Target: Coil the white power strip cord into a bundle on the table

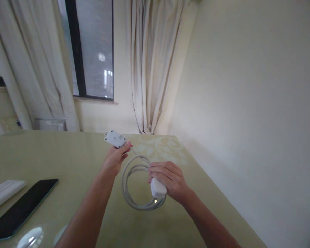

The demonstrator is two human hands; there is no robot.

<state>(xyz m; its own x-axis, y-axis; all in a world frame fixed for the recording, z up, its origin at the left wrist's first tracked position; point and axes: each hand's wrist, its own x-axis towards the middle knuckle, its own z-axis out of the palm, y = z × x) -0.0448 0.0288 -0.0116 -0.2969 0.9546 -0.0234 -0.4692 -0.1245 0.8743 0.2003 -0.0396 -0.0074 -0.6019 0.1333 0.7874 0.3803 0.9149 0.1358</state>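
My left hand (115, 159) grips a small, flat white box (115, 138) by its near right end. The box has dark dots at its corners and a pale grey label, and it is tilted above the table. A pale grey cord (127, 193) runs from beside my left fingers into several round loops. Closed around the right side of these loops is my right hand (169, 177), its fingers over the cord. Against that hand hangs a white plug (158, 188), with a small metal glint below it. My right palm and thumb are mostly hidden.
The table (142, 229) has a glossy greenish cover. At the left lie a dark tablet-like slab (23, 208) and a white ridged object (5, 193). A shiny round object (30, 237) is near the front edge. A wall (248, 120) borders the right; curtains (155, 69) hang behind.
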